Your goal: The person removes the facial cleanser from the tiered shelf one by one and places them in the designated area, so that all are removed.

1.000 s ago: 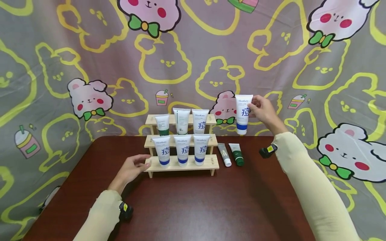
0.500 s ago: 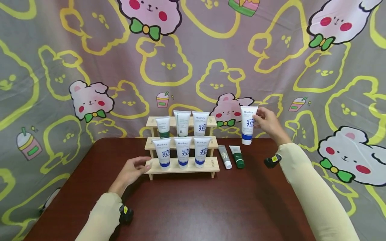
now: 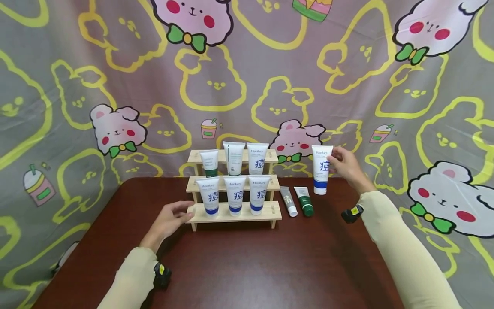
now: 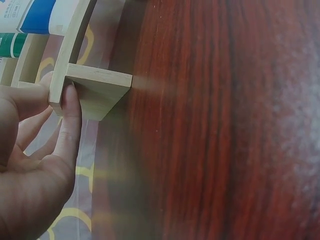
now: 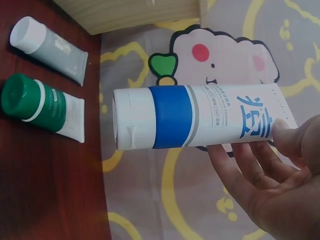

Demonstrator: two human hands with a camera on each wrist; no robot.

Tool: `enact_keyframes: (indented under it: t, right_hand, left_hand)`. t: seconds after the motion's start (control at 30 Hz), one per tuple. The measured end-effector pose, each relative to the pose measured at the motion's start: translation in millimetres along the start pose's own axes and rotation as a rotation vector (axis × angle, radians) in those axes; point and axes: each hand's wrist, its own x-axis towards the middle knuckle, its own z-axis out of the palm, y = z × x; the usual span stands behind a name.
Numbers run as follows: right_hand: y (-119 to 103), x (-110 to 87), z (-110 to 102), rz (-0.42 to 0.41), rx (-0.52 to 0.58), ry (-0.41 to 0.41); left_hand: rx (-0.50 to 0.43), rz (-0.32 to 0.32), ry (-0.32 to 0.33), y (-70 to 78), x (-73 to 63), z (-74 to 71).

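Fingers of my right hand pinch one Hankey tube aloft, right of the green-capped tube; slack pressure could drop it, and my left hand could jolt the wooden rack it pinches.

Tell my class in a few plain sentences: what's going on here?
A person's right hand holds a white tube with a blue band, cap down, above the table. The left hand pinches the end of the lowest shelf of a wooden stand. Three similar tubes stand on that shelf, with three more tubes behind. A grey tube and a green-and-white tube lie beside the stand.
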Motion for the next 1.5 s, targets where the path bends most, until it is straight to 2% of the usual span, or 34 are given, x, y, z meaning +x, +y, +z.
enact_keyframes:
  t: [0.47,0.87,1.17,1.5]
  right_hand:
    - [38,-7.0,-4,0.039,0.018,-0.036]
    - [62,-10.1,-4,0.102,-0.065,-0.059]
    - [81,-12.7,-2,0.148,-0.029,-0.113]
    - [99,-12.9,3,0.239,0.017,-0.065]
  left_hand:
    - [0.004,0.013,0.004,-1.8,1.2,0.7]
    - [0.003,0.008,0.001,2.1,1.4,-0.3]
    - [0.021,-0.011,-0.002,1.3,0.5,0.4]
    - [0.023,-0.015,0.006,1.0,0.9,0.5]
